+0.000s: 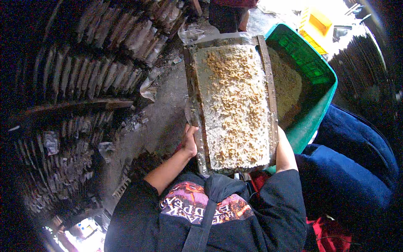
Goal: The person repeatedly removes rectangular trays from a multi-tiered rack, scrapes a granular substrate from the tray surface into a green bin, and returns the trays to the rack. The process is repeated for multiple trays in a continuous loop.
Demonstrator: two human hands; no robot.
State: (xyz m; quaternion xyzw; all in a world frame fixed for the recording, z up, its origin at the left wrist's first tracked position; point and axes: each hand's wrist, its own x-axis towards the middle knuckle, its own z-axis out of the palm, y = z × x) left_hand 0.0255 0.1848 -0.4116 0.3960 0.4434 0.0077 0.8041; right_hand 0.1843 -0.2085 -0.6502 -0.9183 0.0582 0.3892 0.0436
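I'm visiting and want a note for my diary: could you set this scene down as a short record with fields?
Held item: rectangular panel with a brown wood-like frame
Surface: rough, crumbly cream-and-tan layer
Left hand: bare, grip on the panel's left edge
Right hand: bare, at the right edge, fingers hidden
Right side: large green plastic bin, partly behind the panel, holding loose brownish material
Upper right: yellow plastic crate

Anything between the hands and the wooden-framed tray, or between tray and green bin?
Nothing visible. The left hand grips the left edge of the tray directly; the right hand is at its right edge, fingers hidden. The tray overlaps the green bin in view; whether they touch can't be told.
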